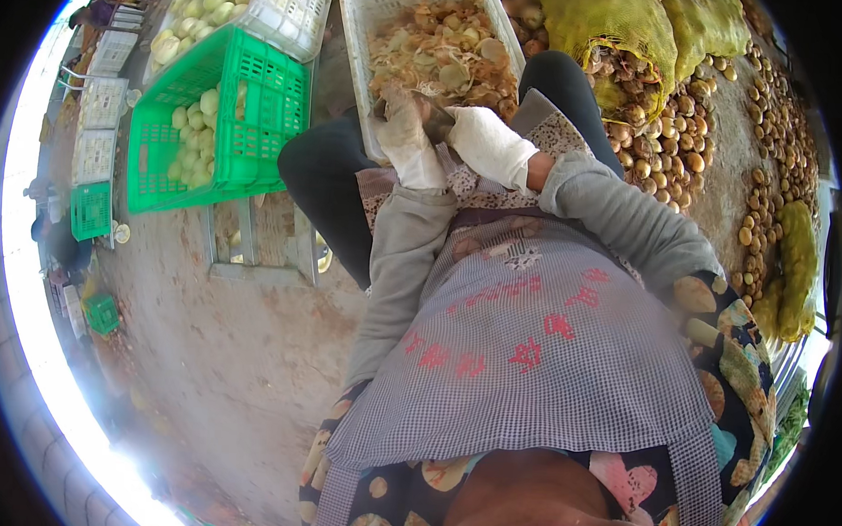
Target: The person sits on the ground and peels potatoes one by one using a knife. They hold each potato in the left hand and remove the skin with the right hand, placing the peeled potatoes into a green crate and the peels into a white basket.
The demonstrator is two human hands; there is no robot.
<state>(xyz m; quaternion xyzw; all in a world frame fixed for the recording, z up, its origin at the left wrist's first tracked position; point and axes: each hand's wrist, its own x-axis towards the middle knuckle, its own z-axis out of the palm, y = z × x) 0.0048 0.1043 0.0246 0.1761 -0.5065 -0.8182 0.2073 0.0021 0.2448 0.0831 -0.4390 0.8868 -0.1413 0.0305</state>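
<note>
My left hand (pixel 403 141), in a soiled white glove, is curled at the near edge of a white plastic crate (pixel 361 73). My right hand (pixel 488 143), gloved in cleaner white, meets it from the right with the fingers bent in. Between the two sits a small dark brownish object (pixel 436 122), blurred and mostly covered by the fingers; I cannot tell whether it is an onion, a blade or both. Just beyond my hands, dry onion skins (pixel 442 55) and pale cut pieces fill the crate, which stands between my knees.
On the left, a green plastic crate (pixel 263 97) holds peeled onions (pixel 196 137) on a metal stand (pixel 254 271). A white crate (pixel 290 15) with peeled onions is behind it. Unpeeled onions (pixel 665 153) spill from a yellow mesh sack (pixel 603 22) at right. Someone sits far left.
</note>
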